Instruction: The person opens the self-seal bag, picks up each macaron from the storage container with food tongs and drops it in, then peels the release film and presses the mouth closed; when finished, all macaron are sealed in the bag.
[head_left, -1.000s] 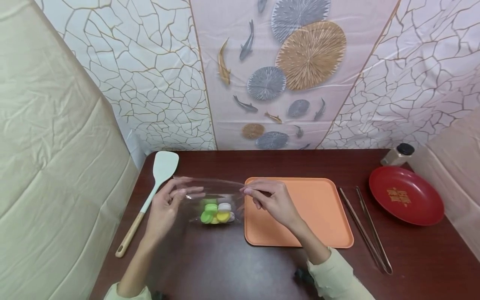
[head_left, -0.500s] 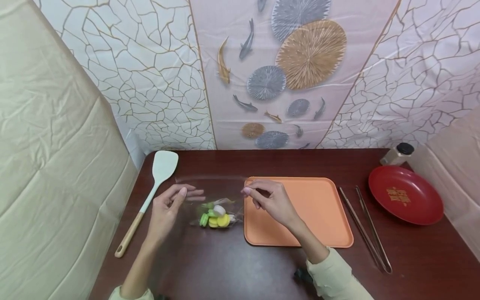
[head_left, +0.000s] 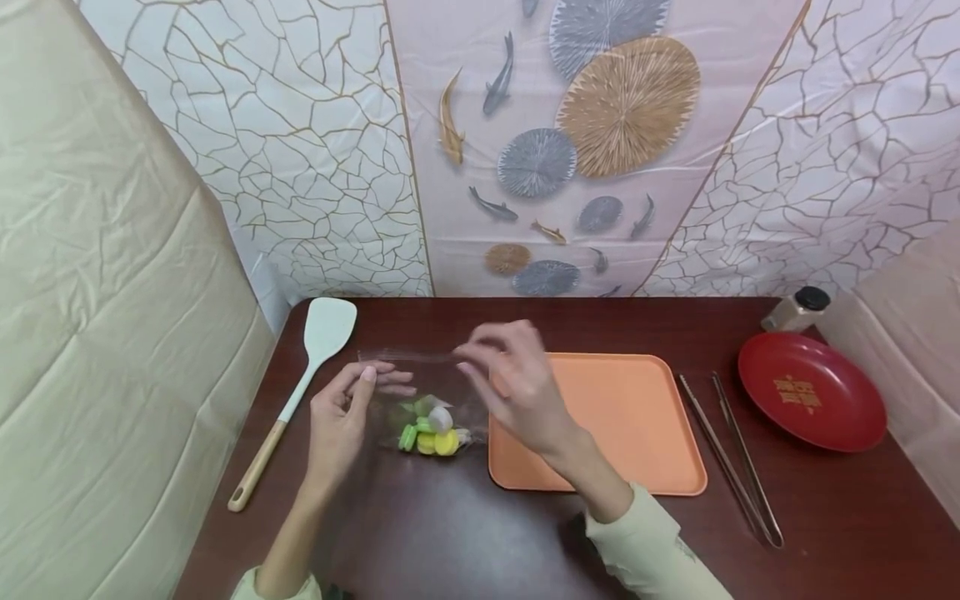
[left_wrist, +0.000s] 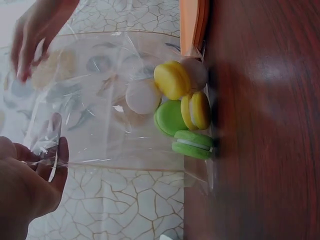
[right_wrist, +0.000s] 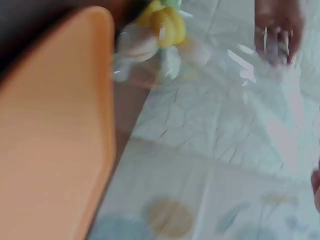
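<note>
A clear plastic bag stands on the table with several macarons in its bottom: green, yellow and whitish ones. My left hand pinches the bag's upper left edge; in the left wrist view this hand has the film between thumb and fingers. My right hand, blurred, hovers by the bag's upper right side with fingers loosely bent and nothing seen between them. In the left wrist view the right hand appears apart from the film. Only its fingertips enter the right wrist view.
An orange tray lies right of the bag, partly under the right forearm. Metal tongs, a red plate and a black-capped jar are farther right. A pale spatula with a wooden handle lies left.
My right hand has let go of the bag's right edge and moved left and up. The left hand shifted slightly along its edge; the macarons settled into a looser heap.
</note>
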